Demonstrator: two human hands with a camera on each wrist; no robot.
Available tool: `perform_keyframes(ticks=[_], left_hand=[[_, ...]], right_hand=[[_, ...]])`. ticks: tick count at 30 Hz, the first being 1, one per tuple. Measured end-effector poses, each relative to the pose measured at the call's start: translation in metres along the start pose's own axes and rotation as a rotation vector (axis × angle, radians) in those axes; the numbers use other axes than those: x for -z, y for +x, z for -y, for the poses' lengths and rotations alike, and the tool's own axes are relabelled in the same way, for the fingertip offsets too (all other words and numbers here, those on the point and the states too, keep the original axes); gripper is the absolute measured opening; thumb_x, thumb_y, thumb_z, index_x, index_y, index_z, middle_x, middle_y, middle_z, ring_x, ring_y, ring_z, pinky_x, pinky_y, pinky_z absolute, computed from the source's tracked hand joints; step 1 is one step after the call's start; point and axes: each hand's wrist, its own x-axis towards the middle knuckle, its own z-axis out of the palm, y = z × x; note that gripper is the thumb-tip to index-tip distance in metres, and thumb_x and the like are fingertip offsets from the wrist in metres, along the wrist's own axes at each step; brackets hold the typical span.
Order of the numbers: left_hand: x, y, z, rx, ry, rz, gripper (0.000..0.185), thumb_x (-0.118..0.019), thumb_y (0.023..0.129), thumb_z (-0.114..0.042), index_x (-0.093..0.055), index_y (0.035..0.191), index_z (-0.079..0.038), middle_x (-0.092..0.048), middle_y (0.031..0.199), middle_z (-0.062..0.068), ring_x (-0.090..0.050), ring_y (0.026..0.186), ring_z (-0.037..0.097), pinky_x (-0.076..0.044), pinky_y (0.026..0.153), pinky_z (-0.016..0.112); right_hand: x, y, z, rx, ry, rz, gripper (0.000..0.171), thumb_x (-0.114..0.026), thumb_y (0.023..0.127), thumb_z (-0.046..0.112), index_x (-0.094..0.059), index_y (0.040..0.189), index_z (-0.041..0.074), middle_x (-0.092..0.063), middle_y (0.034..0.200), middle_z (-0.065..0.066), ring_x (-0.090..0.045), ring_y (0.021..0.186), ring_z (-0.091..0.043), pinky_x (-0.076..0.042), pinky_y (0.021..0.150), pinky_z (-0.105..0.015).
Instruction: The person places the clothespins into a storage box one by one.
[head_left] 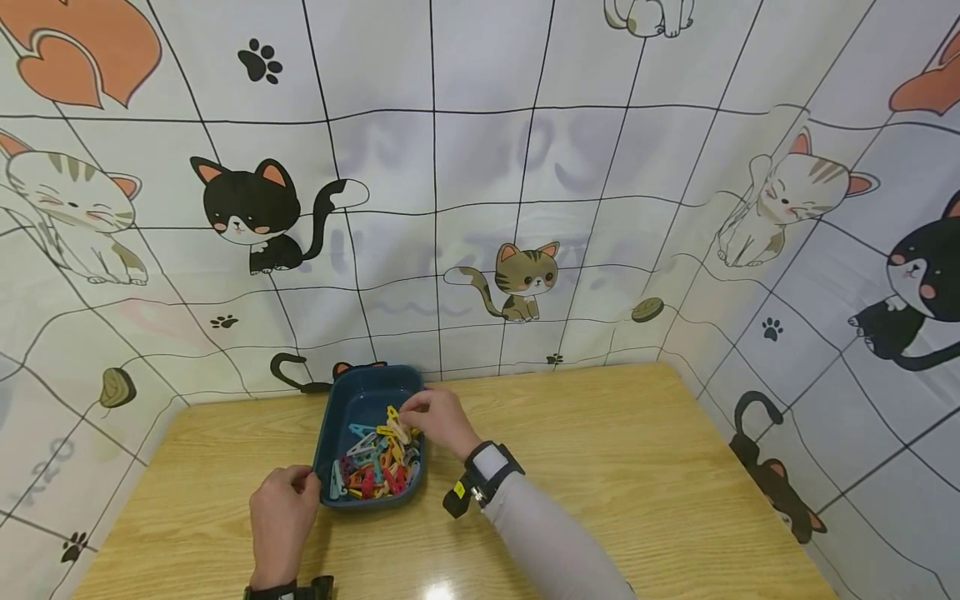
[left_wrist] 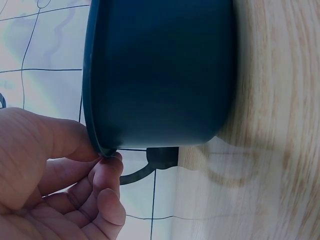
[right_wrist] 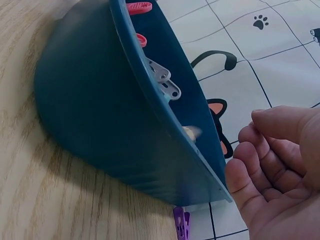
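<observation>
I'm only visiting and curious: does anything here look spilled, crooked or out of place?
Mostly tidy: the coloured clothespins lie heaped inside the dark blue tub on the wooden table. One oddity: the right wrist view shows a purple clothespin outside the tub, below its rim. The left hand pinches the rim; the right hand reaches into the pile.

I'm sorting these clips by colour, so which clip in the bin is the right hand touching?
The yellow clip on top of the pile at the far end of the blue bin; the right hand pinches it, the others lie loose.

Right arm: light grey sleeve (head_left: 540, 525), black wrist strap (head_left: 480, 475) with white band; left: black strap (head_left: 288, 590).
</observation>
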Motion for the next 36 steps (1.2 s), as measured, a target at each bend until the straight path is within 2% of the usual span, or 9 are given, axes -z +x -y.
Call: perform_keyframes(ticks=[5,9,13,17,28,36], left_hand=[[0.0,0.0,0.0,0.006,-0.001,-0.001,0.013,-0.066,0.084,0.003,-0.076,0.087,0.011,-0.066,0.074,0.018,-0.061,0.062,0.029,-0.048,0.056,0.041],[0.001,0.0,0.0,0.017,-0.002,0.004,0.014,-0.066,0.084,0.002,-0.076,0.088,0.011,-0.067,0.075,0.019,-0.062,0.063,0.03,-0.05,0.057,0.043],[0.001,-0.001,0.0,-0.002,-0.004,-0.01,0.014,-0.064,0.084,0.003,-0.076,0.088,0.011,-0.068,0.075,0.02,-0.063,0.063,0.031,-0.051,0.058,0.047],[-0.001,-0.001,0.001,-0.022,-0.007,-0.028,0.015,-0.063,0.084,0.004,-0.076,0.088,0.011,-0.068,0.075,0.02,-0.063,0.062,0.032,-0.051,0.058,0.049],[0.0,-0.001,0.0,-0.006,0.0,-0.017,0.014,-0.065,0.085,0.003,-0.076,0.089,0.011,-0.066,0.073,0.017,-0.061,0.062,0.029,-0.049,0.057,0.044],[-0.001,0.0,-0.001,0.015,-0.006,-0.003,0.013,-0.066,0.085,0.003,-0.076,0.089,0.01,-0.066,0.073,0.015,-0.061,0.064,0.028,-0.047,0.057,0.039]], right_hand=[[0.007,0.0,-0.004,-0.002,0.021,-0.019,0.012,-0.074,0.095,0.017,-0.081,0.1,0.009,-0.074,0.1,-0.002,-0.063,0.086,-0.011,-0.052,0.072,-0.026],[0.015,0.001,-0.012,-0.003,0.036,-0.047,0.014,-0.074,0.095,0.018,-0.081,0.101,0.008,-0.075,0.104,-0.003,-0.065,0.088,-0.012,-0.052,0.072,-0.026],[0.023,0.004,-0.019,0.015,0.01,-0.093,0.014,-0.074,0.094,0.018,-0.081,0.101,0.007,-0.077,0.108,-0.005,-0.068,0.093,-0.017,-0.053,0.073,-0.027],[0.031,0.007,-0.024,0.021,-0.013,-0.124,0.016,-0.074,0.094,0.018,-0.081,0.102,0.006,-0.078,0.103,-0.006,-0.069,0.091,-0.019,-0.053,0.07,-0.027],[0.047,0.011,-0.029,0.001,-0.04,-0.133,0.022,-0.072,0.097,0.019,-0.079,0.109,0.002,-0.076,0.106,-0.01,-0.07,0.095,-0.025,-0.055,0.074,-0.032],[0.048,0.016,-0.034,0.01,-0.073,-0.132,0.022,-0.071,0.097,0.016,-0.078,0.111,0.001,-0.075,0.108,-0.011,-0.07,0.097,-0.027,-0.056,0.077,-0.035]])
